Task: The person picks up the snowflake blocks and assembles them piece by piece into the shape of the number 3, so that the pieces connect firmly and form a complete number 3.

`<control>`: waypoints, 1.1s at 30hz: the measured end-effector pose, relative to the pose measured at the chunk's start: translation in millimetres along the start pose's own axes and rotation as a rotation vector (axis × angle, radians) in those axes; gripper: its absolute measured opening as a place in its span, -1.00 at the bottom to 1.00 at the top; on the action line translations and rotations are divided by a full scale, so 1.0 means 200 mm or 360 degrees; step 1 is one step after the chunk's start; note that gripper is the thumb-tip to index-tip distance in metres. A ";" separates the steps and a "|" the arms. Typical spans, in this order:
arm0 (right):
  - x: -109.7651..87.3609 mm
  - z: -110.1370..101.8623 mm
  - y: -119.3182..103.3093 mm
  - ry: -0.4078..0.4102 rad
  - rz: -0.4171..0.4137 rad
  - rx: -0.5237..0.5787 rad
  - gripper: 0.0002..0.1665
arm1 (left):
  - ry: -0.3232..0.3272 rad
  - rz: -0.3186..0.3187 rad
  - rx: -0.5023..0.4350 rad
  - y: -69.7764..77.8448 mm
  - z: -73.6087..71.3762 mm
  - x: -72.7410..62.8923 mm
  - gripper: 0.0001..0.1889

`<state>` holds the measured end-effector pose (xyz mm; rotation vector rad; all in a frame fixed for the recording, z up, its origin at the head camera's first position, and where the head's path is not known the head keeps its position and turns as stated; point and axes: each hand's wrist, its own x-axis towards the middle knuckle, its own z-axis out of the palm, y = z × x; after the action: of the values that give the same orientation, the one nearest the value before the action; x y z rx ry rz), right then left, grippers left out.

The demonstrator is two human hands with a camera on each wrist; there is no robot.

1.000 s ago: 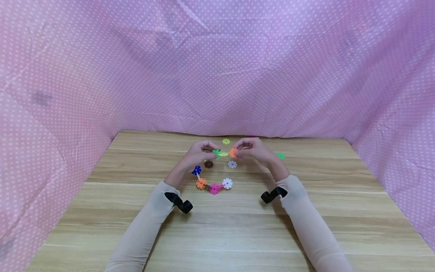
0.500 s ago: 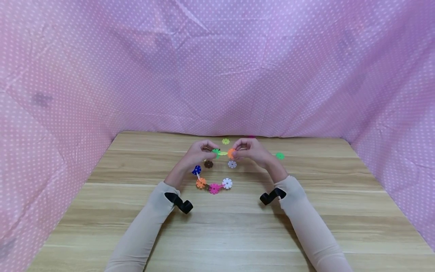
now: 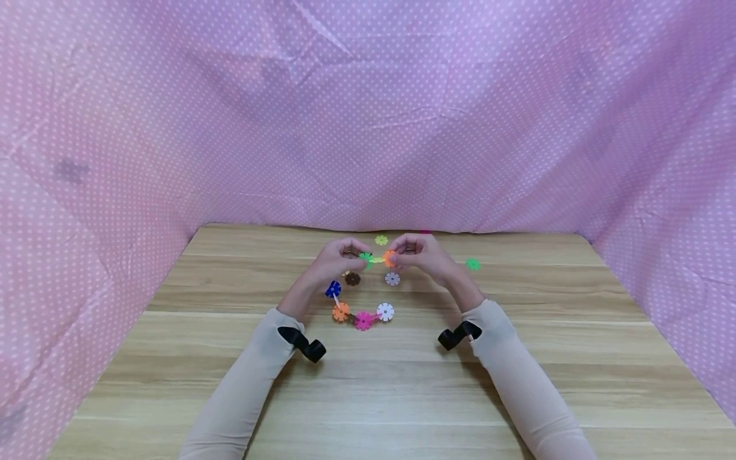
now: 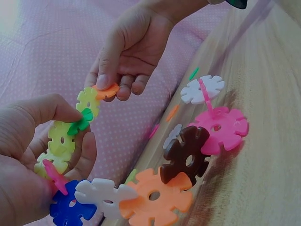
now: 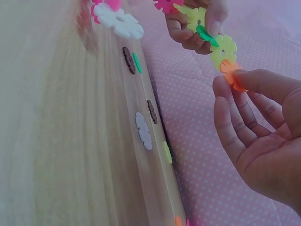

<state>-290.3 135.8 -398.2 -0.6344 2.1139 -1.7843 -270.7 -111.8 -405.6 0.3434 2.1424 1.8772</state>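
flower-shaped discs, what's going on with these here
A person's left hand pinches a green disc in a chain of notched discs, while the right hand pinches an orange disc against the yellow disc beside it. Whether it is fully slotted in is unclear. A loose white disc and a loose green disc lie on the table.

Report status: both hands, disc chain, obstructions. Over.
Left hand pinching green disc; right hand pinching orange disc. Orange touching chain, seating unclear. Loose white disc nearby, seemingly not blocking.

Perhaps a makeshift booth: dotted pink cloth (image 3: 368,128), wood-grain table (image 3: 368,396).
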 end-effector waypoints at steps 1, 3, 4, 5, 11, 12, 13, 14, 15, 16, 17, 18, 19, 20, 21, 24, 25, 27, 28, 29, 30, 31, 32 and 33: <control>0.00 0.00 0.00 0.0007 -0.0015 0.0004 -0.72 | -0.0002 0.0001 -0.0006 0.00 0.00 0.00 -0.68; 0.00 0.01 0.00 0.0026 -0.0040 0.0013 -0.70 | 0.0000 0.0006 -0.0007 0.00 0.00 0.00 -0.68; 0.00 0.02 0.00 0.0038 -0.0051 0.0017 -0.70 | 0.0000 0.0008 -0.0005 0.00 0.00 0.00 -0.69; 0.00 0.02 0.00 0.0049 -0.0057 0.0022 -0.70 | 0.0000 0.0009 -0.0002 0.00 0.00 0.00 -0.69; 0.00 0.04 0.00 0.0098 -0.0103 -0.0001 -0.72 | -0.0008 0.0002 0.0015 0.00 -0.01 -0.01 -0.69; 0.00 0.04 0.00 0.0103 -0.0111 -0.0008 -0.73 | -0.0011 0.0001 0.0010 0.00 -0.01 -0.01 -0.69; 0.00 0.04 0.00 0.0106 -0.0116 -0.0012 -0.73 | -0.0016 0.0001 0.0005 0.00 -0.01 0.00 -0.69; 0.00 0.04 0.00 0.0107 -0.0119 -0.0012 -0.73 | -0.0020 -0.0002 -0.0002 0.00 -0.01 0.00 -0.70; 0.00 0.04 0.00 0.0107 -0.0119 -0.0013 -0.73 | -0.0022 -0.0004 -0.0009 0.01 -0.01 0.00 -0.70; 0.00 0.04 0.00 0.0105 -0.0121 -0.0009 -0.73 | -0.0023 -0.0009 -0.0010 0.01 -0.01 -0.01 -0.71; 0.00 0.04 0.00 0.0102 -0.0122 -0.0004 -0.73 | -0.0023 -0.0012 -0.0011 0.01 -0.01 -0.01 -0.71; 0.00 0.04 -0.01 0.0097 -0.0123 0.0000 -0.73 | -0.0024 -0.0015 -0.0013 0.01 -0.02 0.00 -0.71; 0.00 0.03 -0.01 0.0092 -0.0125 0.0001 -0.73 | -0.0025 -0.0018 -0.0008 0.01 -0.02 0.00 -0.71; 0.00 0.03 -0.01 0.0088 -0.0127 0.0006 -0.73 | -0.0025 -0.0023 -0.0007 0.01 -0.02 0.00 -0.71; 0.00 0.03 -0.01 0.0084 -0.0130 0.0009 -0.73 | -0.0025 -0.0026 -0.0005 0.01 -0.02 0.00 -0.70; 0.00 0.03 -0.01 0.0082 -0.0139 0.0019 -0.74 | -0.0030 -0.0031 -0.0009 0.02 -0.01 0.00 -0.66; -0.01 0.03 -0.01 0.0086 -0.0141 0.0023 -0.74 | -0.0029 -0.0029 -0.0004 0.02 -0.01 -0.01 -0.66; -0.01 0.03 -0.01 0.0100 -0.0150 0.0037 -0.74 | -0.0026 -0.0019 -0.0006 0.03 0.00 -0.01 -0.65; -0.01 0.03 -0.01 0.0106 -0.0155 0.0047 -0.74 | -0.0022 -0.0014 -0.0010 0.03 0.01 -0.01 -0.65; -0.01 0.03 -0.01 0.0112 -0.0162 0.0057 -0.74 | -0.0017 -0.0008 -0.0011 0.03 0.01 -0.01 -0.65; 0.00 0.03 -0.01 0.0116 -0.0169 0.0065 -0.74 | -0.0012 0.0002 -0.0012 0.03 0.01 -0.01 -0.65; 0.00 0.03 0.00 0.0122 -0.0175 0.0072 -0.74 | -0.0006 0.0008 -0.0010 0.03 0.02 -0.01 -0.64; 0.00 0.03 0.00 0.0125 -0.0182 0.0077 -0.74 | -0.0002 0.0012 -0.0017 0.03 0.02 -0.01 -0.64; 0.00 0.03 0.00 0.0129 -0.0182 0.0082 -0.74 | 0.0001 0.0015 -0.0017 0.03 0.02 -0.01 -0.64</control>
<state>-287.6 131.2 -399.9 -0.6939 2.1148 -1.9499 -266.4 -107.9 -399.4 0.3516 2.1344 1.8934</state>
